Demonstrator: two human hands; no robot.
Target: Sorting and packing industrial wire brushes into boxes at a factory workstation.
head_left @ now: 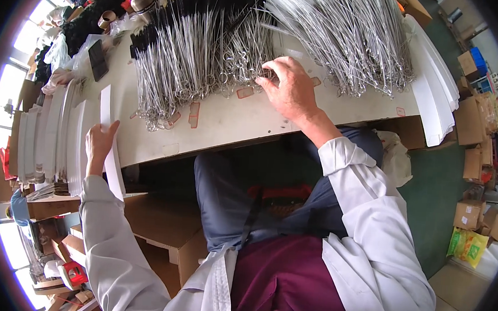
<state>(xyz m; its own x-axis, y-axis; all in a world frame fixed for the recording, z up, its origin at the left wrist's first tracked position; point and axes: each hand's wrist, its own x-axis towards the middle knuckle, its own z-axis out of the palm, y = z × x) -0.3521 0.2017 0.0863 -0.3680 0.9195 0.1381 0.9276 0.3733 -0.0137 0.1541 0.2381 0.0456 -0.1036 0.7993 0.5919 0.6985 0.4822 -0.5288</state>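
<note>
My right hand rests on the pale worktable, its fingertips pinched among the looped wire ends of a heap of thin wire brushes with black bristle tips. My left hand grips a long white card strip that stands on edge at the table's left front edge. A second heap of wire brushes lies to the right of my right hand.
Stacks of white card strips stand at the left and more lie at the right end. A brown carton sits below my left arm. Cardboard boxes line the green floor on the right.
</note>
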